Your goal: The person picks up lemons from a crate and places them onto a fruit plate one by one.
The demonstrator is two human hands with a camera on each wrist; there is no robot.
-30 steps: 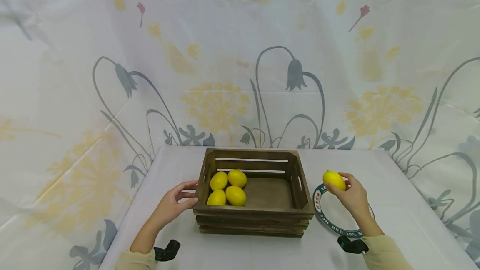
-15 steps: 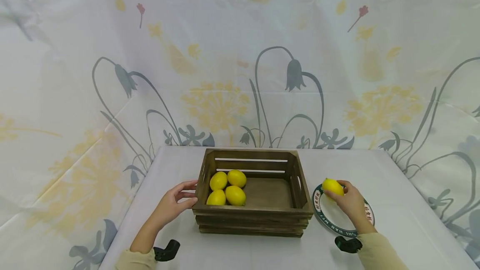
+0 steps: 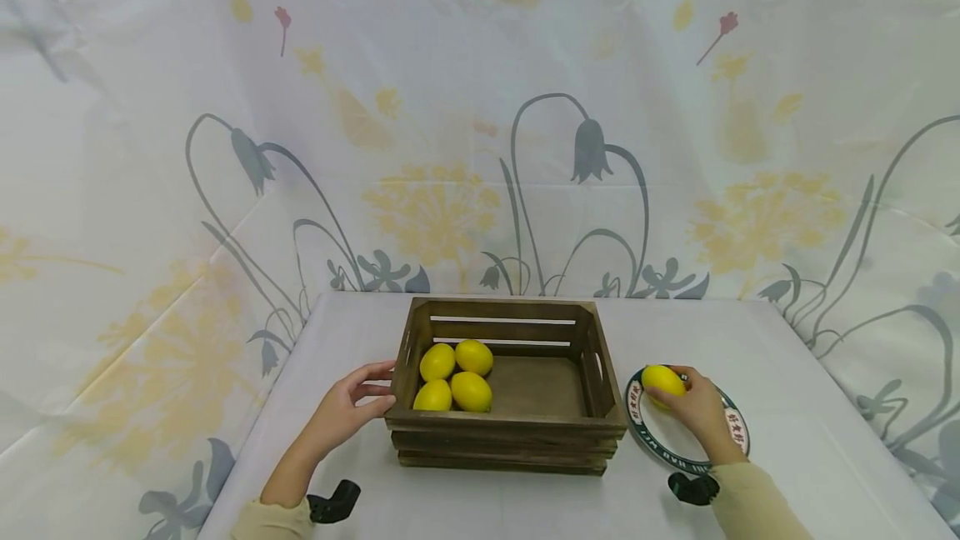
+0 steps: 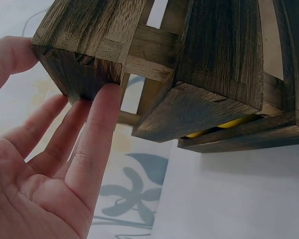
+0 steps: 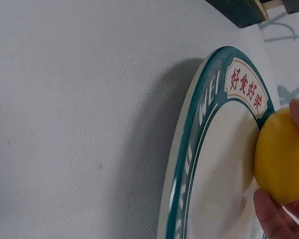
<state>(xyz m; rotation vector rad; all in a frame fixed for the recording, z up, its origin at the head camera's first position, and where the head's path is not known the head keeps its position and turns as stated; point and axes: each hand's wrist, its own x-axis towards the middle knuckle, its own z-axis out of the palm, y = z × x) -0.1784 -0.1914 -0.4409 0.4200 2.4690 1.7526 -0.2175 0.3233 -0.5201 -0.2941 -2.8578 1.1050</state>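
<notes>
The lemons (image 3: 663,382) are yellow, the crate (image 3: 502,446) grained dark brown, the plate (image 5: 222,164) white with a green, red-lettered rim (image 5: 206,97), the sleeves (image 3: 757,500) beige, the backdrop (image 3: 450,65) pale with grey and yellow flowers (image 3: 590,148).

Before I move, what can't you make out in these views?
Head: whether the held lemon touches the plate; the lemon itself hides the spot beneath it.
Right wrist: the rest of the plate, cut off by the bottom edge; part of the right fingers, cut off by the right edge.
Left wrist: the other lemons, mostly hidden by the crate's slats.
</notes>
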